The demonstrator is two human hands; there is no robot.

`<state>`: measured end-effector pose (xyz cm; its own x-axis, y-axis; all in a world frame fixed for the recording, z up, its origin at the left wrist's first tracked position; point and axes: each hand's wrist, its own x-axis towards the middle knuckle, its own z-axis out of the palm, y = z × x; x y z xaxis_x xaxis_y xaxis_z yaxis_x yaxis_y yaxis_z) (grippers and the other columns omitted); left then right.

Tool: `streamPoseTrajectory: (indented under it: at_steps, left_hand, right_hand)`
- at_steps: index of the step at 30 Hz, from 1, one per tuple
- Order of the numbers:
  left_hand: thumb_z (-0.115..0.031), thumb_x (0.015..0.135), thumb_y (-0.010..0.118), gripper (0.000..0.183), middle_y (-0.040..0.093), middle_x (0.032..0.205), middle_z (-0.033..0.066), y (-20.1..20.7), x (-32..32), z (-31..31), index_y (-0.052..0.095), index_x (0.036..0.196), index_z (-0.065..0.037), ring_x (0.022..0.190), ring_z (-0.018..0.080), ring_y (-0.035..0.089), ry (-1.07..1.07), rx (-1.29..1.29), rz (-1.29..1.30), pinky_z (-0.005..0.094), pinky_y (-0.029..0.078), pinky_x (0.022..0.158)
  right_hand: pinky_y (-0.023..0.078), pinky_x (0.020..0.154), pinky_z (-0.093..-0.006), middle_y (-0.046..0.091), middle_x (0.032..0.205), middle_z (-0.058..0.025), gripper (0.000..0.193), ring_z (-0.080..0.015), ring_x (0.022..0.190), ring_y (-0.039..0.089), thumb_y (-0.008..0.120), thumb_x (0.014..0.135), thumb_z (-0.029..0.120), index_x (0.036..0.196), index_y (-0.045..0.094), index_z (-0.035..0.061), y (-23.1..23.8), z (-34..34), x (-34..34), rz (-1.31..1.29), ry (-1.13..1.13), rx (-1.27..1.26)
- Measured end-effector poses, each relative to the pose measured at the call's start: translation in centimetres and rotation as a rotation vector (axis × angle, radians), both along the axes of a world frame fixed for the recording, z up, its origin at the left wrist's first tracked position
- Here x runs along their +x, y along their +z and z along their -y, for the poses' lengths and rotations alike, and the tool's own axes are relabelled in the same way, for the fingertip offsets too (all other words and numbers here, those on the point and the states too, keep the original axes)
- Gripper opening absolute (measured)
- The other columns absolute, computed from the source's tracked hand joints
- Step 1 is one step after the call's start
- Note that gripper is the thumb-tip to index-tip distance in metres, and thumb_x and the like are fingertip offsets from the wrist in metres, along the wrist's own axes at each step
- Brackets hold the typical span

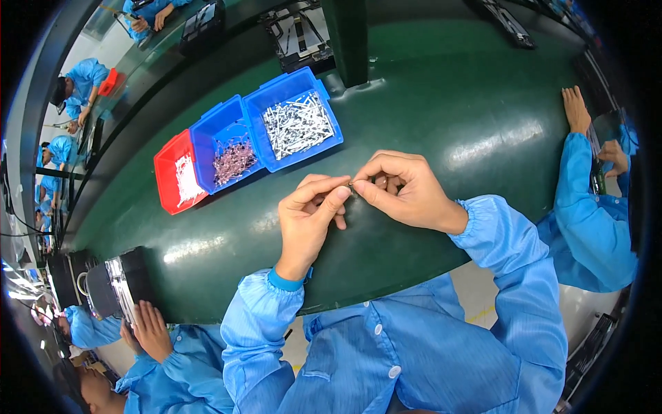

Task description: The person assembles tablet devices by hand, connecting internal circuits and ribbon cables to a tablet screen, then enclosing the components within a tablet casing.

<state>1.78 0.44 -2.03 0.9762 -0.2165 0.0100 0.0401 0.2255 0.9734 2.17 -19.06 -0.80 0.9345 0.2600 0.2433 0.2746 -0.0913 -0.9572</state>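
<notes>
Over the green tabletop, my left hand (309, 217) and my right hand (407, 190) meet fingertip to fingertip. Each pinches with thumb and forefinger at a tiny dark part (351, 184), mostly covered by the fingers and too small to name. Just beyond my left hand stands a blue bin (333, 146) of small white and silver pieces. Beside it to the left, a second blue bin (200, 129) holds thin pinkish wired parts. Leftmost is a red bin (164, 181) with small white strips.
A green post (347, 41) rises from the table (441, 90) behind the bins. Beside it lies a dark framed device (298, 38); another device (509, 24) is at the far right. Co-workers in blue sit on both sides, one's hand (152, 331) at a device lower left.
</notes>
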Motion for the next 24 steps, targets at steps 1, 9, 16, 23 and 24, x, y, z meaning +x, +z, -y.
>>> streamPoseTrajectory:
  at_steps: [1, 9, 16, 23, 24]
  left_hand:
    - [0.0, 0.089, 0.069, 0.018, 0.061, 0.098, 0.0088, -0.1, 0.0, -0.1, 0.071, 0.106, 0.003, 0.071, 0.0097, 0.059, -0.017, -0.026, -0.024, 0.0209, 0.052, 0.052]
    - [0.002, 0.091, 0.066, 0.013, 0.059, 0.104, 0.0098, -0.6, -0.1, 0.2, 0.069, 0.103, 0.005, 0.076, 0.0121, 0.062, -0.018, 0.005, 0.064, 0.0232, 0.057, 0.057]
    - [0.002, 0.091, 0.065, 0.014, 0.057, 0.106, 0.0092, -0.5, -0.7, 0.5, 0.068, 0.105, 0.004, 0.079, 0.0135, 0.063, 0.01, 0.003, 0.083, 0.0236, 0.057, 0.058]
    - [0.002, 0.091, 0.065, 0.014, 0.058, 0.105, 0.0101, -0.8, -0.5, 0.3, 0.068, 0.105, 0.004, 0.081, 0.0147, 0.063, -0.002, -0.042, 0.069, 0.0243, 0.057, 0.059]
    - [0.002, 0.091, 0.065, 0.014, 0.058, 0.105, 0.0101, -0.6, -0.4, 0.4, 0.068, 0.105, 0.004, 0.081, 0.0147, 0.063, -0.004, -0.041, 0.07, 0.0243, 0.057, 0.059]
  right_hand:
    - [0.038, 0.05, -0.0194, 0.064, 0.08, -0.0019, 0.006, -0.0016, 0.06, 0.051, 0.069, 0.088, 0.005, 0.091, 0.069, 0.0007, 0.0, 0.0, 0.0, -0.003, 0.001, 0.001]
    - [0.037, 0.045, -0.0225, 0.064, 0.079, -0.0035, 0.005, -0.006, 0.051, 0.049, 0.071, 0.081, 0.002, 0.085, 0.069, 0.002, -0.2, -0.6, -0.4, 0.144, -0.077, -0.08]
    - [0.037, 0.044, -0.0228, 0.065, 0.08, -0.0041, 0.007, -0.0061, 0.05, 0.049, 0.071, 0.08, 0.001, 0.086, 0.07, 0.0026, -0.9, -1.0, -0.6, 0.249, -0.143, -0.065]
    - [0.038, 0.045, -0.0217, 0.066, 0.08, -0.0048, 0.006, -0.0057, 0.051, 0.052, 0.071, 0.082, 0.002, 0.087, 0.069, 0.0025, -0.7, -0.8, -0.7, 0.173, -0.109, -0.039]
    - [0.039, 0.045, -0.0215, 0.066, 0.08, -0.0047, 0.005, -0.0053, 0.051, 0.052, 0.071, 0.082, 0.003, 0.086, 0.069, 0.0024, -0.5, -0.7, -0.6, 0.147, -0.087, -0.048]
